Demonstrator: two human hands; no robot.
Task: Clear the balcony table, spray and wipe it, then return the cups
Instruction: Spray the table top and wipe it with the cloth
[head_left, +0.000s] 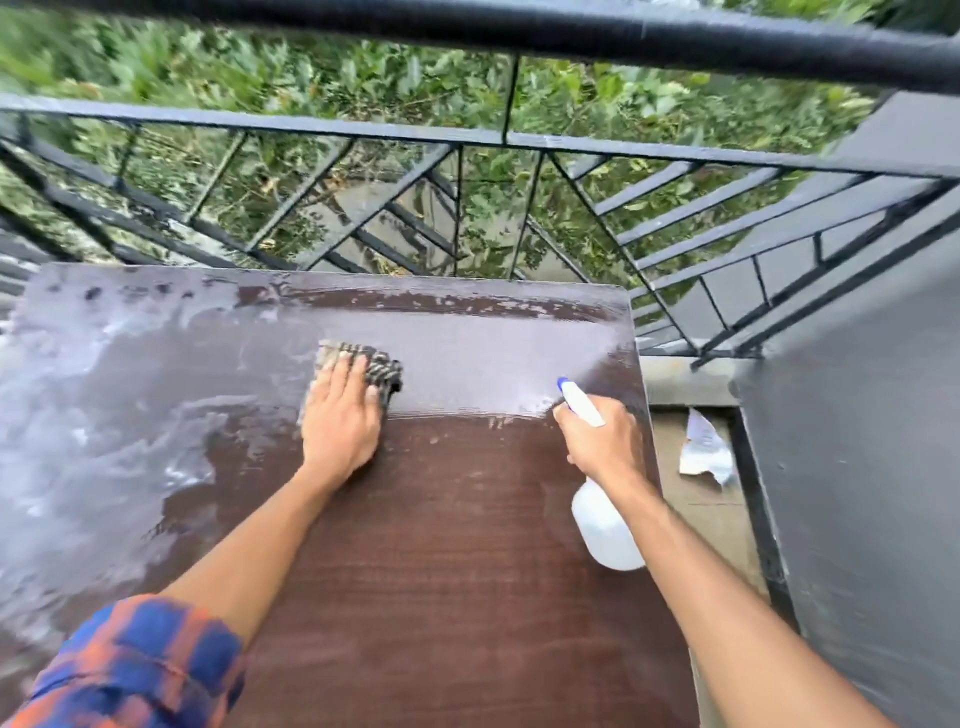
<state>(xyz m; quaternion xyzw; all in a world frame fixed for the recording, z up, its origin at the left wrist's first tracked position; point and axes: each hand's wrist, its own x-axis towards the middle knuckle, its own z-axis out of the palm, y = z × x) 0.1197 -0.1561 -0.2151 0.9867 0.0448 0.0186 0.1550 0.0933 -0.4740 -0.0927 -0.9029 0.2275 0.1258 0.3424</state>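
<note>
The dark brown wooden table (441, 571) fills the lower view; its far and left parts are wet and glossy. My left hand (340, 421) lies flat on a checked cloth (382, 366) near the middle of the table, fingers spread over it. My right hand (597, 441) grips a white spray bottle (605, 525) with a blue nozzle tip (562, 384), held over the table's right edge and pointing toward the far side. No cups are in view.
A black metal railing (467, 140) runs just behind the table, with green foliage beyond. A grey wall (857, 467) stands to the right. A crumpled white paper (704, 452) lies on the floor between table and wall.
</note>
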